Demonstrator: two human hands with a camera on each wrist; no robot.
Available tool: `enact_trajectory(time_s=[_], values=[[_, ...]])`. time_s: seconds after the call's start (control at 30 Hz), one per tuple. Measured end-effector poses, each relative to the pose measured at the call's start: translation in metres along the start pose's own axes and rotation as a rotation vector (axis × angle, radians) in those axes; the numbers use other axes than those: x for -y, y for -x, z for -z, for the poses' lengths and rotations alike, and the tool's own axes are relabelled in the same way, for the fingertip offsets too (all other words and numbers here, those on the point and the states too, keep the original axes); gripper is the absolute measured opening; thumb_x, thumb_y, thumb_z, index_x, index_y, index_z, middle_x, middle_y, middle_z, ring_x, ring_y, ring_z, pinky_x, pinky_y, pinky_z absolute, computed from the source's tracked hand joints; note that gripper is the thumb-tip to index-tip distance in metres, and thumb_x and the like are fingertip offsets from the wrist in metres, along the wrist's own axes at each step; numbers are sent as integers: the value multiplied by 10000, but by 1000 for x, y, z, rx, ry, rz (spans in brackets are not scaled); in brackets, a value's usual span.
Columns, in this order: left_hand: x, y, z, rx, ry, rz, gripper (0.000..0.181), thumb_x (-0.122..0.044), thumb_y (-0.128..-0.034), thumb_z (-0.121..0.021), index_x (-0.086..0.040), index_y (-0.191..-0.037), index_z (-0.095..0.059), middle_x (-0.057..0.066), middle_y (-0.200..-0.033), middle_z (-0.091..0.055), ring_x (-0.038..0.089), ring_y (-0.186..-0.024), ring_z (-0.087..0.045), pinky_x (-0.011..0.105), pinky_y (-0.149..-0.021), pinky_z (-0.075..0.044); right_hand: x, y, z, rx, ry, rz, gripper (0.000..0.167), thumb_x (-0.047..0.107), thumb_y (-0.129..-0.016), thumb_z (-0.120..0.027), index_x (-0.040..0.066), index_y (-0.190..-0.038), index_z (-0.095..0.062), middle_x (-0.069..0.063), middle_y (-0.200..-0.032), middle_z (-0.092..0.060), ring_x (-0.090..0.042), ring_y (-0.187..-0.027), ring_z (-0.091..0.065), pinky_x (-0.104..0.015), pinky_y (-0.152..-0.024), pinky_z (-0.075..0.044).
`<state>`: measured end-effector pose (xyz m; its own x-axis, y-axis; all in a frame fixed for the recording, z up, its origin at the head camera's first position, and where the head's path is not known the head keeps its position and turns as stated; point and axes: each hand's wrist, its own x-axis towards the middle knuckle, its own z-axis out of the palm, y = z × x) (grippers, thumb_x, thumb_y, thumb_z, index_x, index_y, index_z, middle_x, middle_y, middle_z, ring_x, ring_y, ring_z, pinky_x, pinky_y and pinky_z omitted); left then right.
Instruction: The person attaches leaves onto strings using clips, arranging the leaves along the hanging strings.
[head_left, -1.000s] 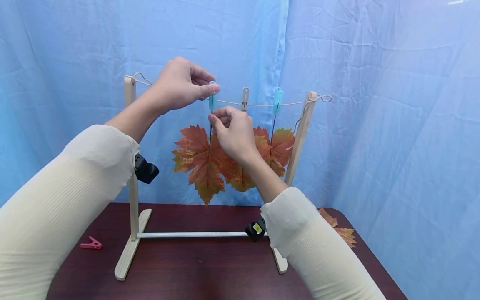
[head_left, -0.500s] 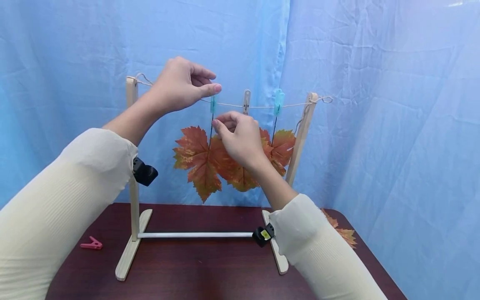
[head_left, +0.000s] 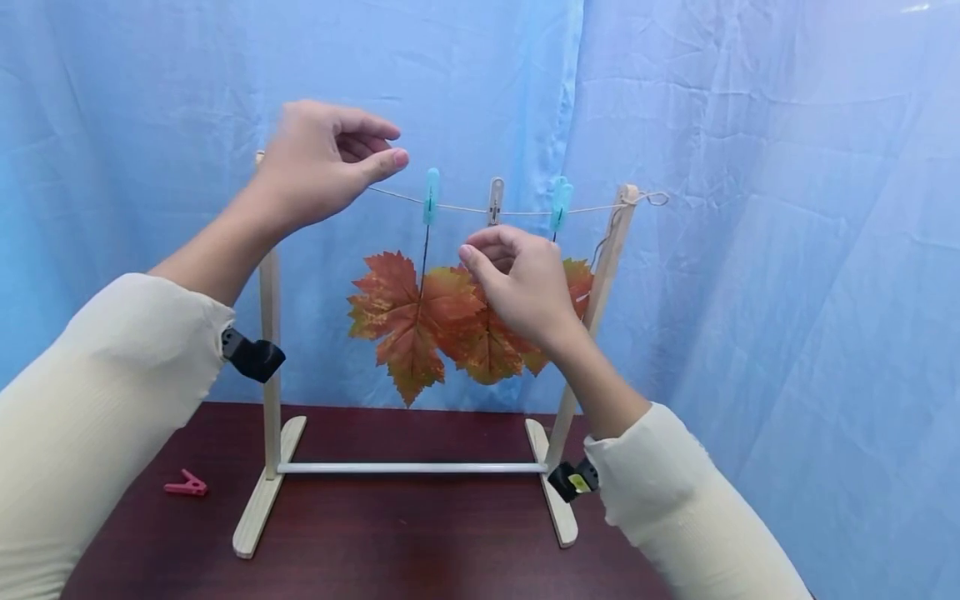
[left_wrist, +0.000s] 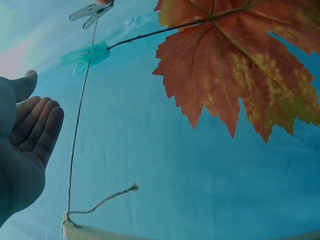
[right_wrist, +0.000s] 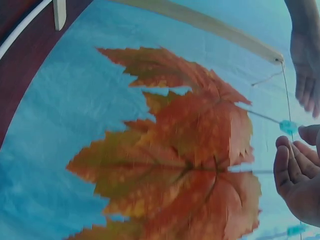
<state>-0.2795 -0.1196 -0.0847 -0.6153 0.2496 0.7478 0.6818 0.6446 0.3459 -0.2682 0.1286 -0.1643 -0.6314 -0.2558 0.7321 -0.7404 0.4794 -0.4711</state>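
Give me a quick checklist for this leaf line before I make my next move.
1. Left hand free: ok, it holds nothing.
2. Right hand free: ok, fingers loosely curled, apparently holding nothing.
3. Leftmost turquoise clip on the string: ok.
4. Leftmost leaf hanging from that clip by its stem: ok.
5. Grey clip gripping a stem: cannot tell, the right hand covers its lower end.
6. Pink clip in hand: not ok, it lies on the table.

There are three leaves (head_left: 408,321), four clothespins (head_left: 431,193), two hands (head_left: 318,162), one rack (head_left: 412,468).
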Motion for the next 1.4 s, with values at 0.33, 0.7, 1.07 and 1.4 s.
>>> enact_trajectory(time_s=[0.33,0.7,1.07,1.4], values=[[31,29,33,-100,-39,31,385,-358,-968,-724,-80,-1234,-748,81,-1028,-742,20,-814,-637,90,-738,-464,-30,17,34,-65,94,168,180,115,-948,-756,-26,-1058,-739,-99,-901,-769,-177,-739,-722,-215,-684,-561],[79,76,58,-97,25,220,434,-349,-940,-763,-35,-1239,-735,-283,-846,-669,-67,-772,-653,56,-676,-465,-77,52,81,-79,351,217,158,123,-946,-759,5,-1050,-738,-54,-877,-761,-150,-703,-696,-201,-635,-505],[118,121,60,-90,-48,354,515,-425,-965,-709,-36,-1302,-693,-318,-858,-623,-115,-784,-610,72,-681,-415,-130,94,125,-65,520,338,211,1,-821,-823,-15,-1015,-742,-57,-788,-720,-155,-638,-678,-211,-619,-529],[151,163,45,-24,-127,452,557,-509,-975,-659,-49,-1287,-693,62,-988,-747,-124,-753,-555,165,-614,-424,-174,144,155,-11,606,227,240,3,-800,-835,20,-1020,-741,-9,-799,-700,-142,-670,-635,-242,-602,-513]])
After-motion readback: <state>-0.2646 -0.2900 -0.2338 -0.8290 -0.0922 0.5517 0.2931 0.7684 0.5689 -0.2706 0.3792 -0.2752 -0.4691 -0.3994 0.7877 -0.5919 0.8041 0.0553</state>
